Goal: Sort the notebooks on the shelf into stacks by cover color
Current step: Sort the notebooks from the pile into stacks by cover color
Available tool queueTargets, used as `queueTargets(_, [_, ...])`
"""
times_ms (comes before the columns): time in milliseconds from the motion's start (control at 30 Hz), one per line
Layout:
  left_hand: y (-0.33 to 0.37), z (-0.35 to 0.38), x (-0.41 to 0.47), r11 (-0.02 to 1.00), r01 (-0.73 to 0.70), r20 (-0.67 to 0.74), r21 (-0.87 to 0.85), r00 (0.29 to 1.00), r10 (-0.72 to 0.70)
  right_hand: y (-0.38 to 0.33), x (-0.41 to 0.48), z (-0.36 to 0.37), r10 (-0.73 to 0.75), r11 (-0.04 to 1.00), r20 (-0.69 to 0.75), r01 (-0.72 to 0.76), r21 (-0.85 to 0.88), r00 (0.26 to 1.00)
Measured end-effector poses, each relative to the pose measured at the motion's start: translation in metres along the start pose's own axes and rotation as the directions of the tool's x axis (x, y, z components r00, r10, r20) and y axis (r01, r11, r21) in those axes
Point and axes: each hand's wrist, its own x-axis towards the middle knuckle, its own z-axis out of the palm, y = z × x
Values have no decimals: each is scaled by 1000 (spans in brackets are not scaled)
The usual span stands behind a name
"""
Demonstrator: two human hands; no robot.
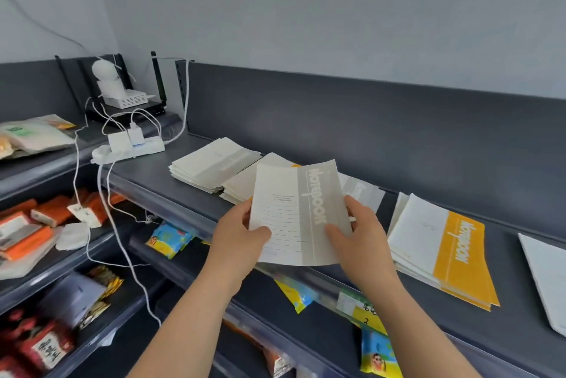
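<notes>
Grey-banded notebook (298, 214), lined cream cover curling, hangs above the dark shelf (428, 163) front. Left hand (237, 238) pinches its left edge, right hand (363, 235) its right, thumbs on top.

Three notebook stacks (214, 163) (245, 184) (441, 252), one held notebook (298, 215).

A plain pale wall (306, 4) stands behind dark grey shelves (337, 120). White cables (122, 224) hang down from a power strip (131, 148).
</notes>
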Motion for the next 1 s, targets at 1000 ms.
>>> queueTargets(1000, [-41,-164,283,924,-215,80,317,976,200,-71,184,233,144,882,-11,-134,-452,989])
